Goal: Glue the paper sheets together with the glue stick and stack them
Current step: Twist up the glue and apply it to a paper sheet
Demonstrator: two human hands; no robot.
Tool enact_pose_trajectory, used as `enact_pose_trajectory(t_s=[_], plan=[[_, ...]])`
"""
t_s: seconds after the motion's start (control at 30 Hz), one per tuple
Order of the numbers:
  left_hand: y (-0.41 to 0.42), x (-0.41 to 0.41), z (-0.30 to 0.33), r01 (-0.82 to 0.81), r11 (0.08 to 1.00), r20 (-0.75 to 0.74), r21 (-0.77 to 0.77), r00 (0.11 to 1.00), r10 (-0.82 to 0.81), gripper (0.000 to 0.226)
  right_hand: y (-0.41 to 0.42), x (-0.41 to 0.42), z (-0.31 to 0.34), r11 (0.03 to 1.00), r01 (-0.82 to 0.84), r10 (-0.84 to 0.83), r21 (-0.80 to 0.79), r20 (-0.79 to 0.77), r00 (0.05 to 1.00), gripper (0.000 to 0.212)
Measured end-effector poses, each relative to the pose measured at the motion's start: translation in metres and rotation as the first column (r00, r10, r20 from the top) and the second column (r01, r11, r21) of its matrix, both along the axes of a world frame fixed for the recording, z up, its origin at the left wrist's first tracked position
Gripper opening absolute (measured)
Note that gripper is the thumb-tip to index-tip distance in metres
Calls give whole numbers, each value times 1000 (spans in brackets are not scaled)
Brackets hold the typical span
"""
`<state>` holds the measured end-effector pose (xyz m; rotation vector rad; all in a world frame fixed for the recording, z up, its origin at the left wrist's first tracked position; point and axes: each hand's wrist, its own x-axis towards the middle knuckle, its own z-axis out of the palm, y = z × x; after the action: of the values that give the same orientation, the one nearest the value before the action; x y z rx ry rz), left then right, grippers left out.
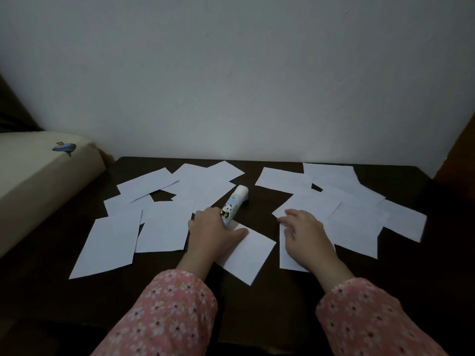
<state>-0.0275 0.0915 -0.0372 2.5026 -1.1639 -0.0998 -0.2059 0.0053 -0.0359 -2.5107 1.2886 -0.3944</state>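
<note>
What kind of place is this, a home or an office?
Probably a room at home. A small dark table stands against a plain wall, beside a cream cushion or mattress with a printed whale, and the person wears flowered sleeves.

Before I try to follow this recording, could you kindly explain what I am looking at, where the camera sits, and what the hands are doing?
There is no machine here: a person in pink flowered sleeves works with bare hands. The single picture comes from a wide-angle camera worn on the person's head, looking forward and down. On the dark brown table lie many loose white paper sheets, one scatter on the left and one on the right. The left hand lies against a white glue stick with a panda label, capped and lying on its side, with the thumb on a separate sheet in the middle; whether it grips the stick is unclear. The right hand rests, fingers spread, on a sheet of the right scatter. A cream cushion sits at the left.
</note>
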Motion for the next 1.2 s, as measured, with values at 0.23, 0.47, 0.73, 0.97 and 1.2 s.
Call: enact_pose_trajectory(t_s=[0.23,0.47,0.73,0.97,1.2], plan=[[13,28,4,-135,985,-11,-109,991,135,54,17,15,9,978,-194,194,78,4,981,49],[27,59,-10,-269,952,-144,-146,958,249,41,18,26,6,971,-233,239,57,-146,960,49],[36,67,-3,-236,931,-109,-278,971,213,34,20,46,-5,961,-274,276,31,-119,954,43],[42,34,16,-35,898,-339,-439,932,-129,22,8,18,1,973,-220,219,72,24,975,44],[47,12,24,-260,737,-597,-624,767,-235,33,10,3,-2,961,-250,263,116,-105,959,50]])
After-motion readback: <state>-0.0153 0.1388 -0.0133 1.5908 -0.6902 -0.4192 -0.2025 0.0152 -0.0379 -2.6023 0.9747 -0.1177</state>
